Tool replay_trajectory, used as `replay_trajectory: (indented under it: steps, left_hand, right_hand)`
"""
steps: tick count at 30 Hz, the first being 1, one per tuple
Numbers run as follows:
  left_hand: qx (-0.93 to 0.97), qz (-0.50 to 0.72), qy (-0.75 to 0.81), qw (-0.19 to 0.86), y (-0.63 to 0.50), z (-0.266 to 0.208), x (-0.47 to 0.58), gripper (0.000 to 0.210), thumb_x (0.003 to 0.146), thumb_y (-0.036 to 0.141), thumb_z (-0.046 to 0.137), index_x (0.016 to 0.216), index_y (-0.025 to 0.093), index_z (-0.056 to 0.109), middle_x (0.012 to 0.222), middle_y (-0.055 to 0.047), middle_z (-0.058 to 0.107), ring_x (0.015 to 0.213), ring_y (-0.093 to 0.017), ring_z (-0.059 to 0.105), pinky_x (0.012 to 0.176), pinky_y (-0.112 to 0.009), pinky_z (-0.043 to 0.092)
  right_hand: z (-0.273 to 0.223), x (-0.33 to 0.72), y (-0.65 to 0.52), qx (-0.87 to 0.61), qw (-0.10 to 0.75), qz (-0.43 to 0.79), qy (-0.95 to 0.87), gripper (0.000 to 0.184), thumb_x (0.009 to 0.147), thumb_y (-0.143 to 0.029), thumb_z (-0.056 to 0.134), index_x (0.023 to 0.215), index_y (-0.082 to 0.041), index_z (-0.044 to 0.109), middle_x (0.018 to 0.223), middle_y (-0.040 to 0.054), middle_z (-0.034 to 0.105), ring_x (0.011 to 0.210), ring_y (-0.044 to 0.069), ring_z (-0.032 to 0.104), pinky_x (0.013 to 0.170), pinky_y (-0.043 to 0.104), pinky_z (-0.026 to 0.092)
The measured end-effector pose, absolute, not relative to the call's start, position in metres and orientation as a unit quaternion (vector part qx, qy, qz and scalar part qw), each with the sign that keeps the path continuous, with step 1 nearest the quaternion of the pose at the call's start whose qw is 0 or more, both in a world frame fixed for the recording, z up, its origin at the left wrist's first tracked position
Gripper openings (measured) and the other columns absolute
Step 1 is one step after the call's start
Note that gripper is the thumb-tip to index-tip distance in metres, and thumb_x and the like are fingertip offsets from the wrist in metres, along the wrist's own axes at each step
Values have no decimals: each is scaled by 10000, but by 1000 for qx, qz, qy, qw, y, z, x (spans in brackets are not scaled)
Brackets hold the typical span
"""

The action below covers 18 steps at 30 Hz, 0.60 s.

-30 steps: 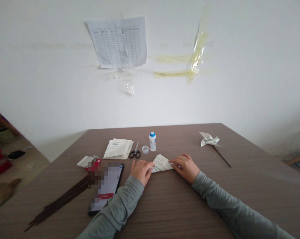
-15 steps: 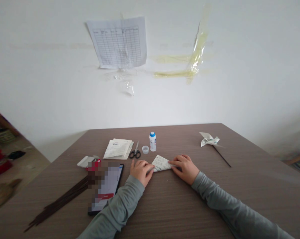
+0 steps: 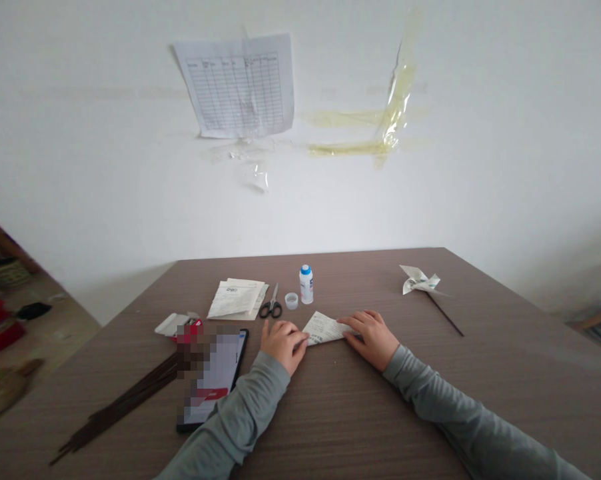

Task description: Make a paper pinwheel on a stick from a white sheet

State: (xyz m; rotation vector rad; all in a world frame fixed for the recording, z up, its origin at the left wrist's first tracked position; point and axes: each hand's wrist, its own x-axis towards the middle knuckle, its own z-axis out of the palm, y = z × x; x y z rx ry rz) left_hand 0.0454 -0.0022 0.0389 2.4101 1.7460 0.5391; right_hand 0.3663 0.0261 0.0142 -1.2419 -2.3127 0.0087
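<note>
A folded piece of printed paper (image 3: 324,328) lies flat on the brown wooden table (image 3: 360,413) in front of me. My left hand (image 3: 282,344) presses its left corner with curled fingers. My right hand (image 3: 373,337) rests on its right edge, fingers laid over the paper. Both arms wear grey-green sleeves.
Behind the paper stand a small white glue bottle (image 3: 306,285) with its cap (image 3: 291,301) beside it, scissors (image 3: 271,305) and a stack of printed sheets (image 3: 236,299). A phone (image 3: 213,383) and thin dark sticks (image 3: 120,403) lie at left. A paper pinwheel (image 3: 419,280) on a stick lies at right.
Both hands have shifted only slightly on the folded paper, which now lies a little flatter and tighter between them.
</note>
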Motion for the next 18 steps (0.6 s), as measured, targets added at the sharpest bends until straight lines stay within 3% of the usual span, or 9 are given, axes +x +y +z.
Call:
replay_trajectory:
  steps: [8, 13, 18]
  left_hand:
    - [790, 183, 583, 55, -3, 45, 50, 219, 1185, 349, 813, 1138, 363, 1026, 1273, -74, 957, 1383, -380, 826, 1500, -764, 467]
    - [791, 185, 579, 63, -1, 41, 51, 189, 1185, 314, 812, 1234, 357, 989, 1384, -68, 972, 1464, -382, 815, 1527, -788, 425]
    - [795, 189, 572, 67, 0, 35, 50, 364, 1185, 288, 797, 1465, 425, 983, 1484, -68, 974, 1508, -389, 802, 1530, -755, 454]
  right_hand:
    - [15, 365, 25, -439, 253, 14, -862, 282, 1217, -250, 749, 1361, -341, 974, 1255, 85, 988, 1183, 316, 931, 1323, 607, 648]
    - [13, 364, 25, -441, 261, -5, -859, 253, 1208, -245, 809, 1336, -367, 991, 1187, 62, 973, 1137, 300, 925, 1297, 576, 640]
    - [11, 364, 25, -442, 261, 2, -858, 286, 1220, -255, 772, 1345, -368, 1003, 1193, 70, 967, 1139, 302, 922, 1299, 584, 637]
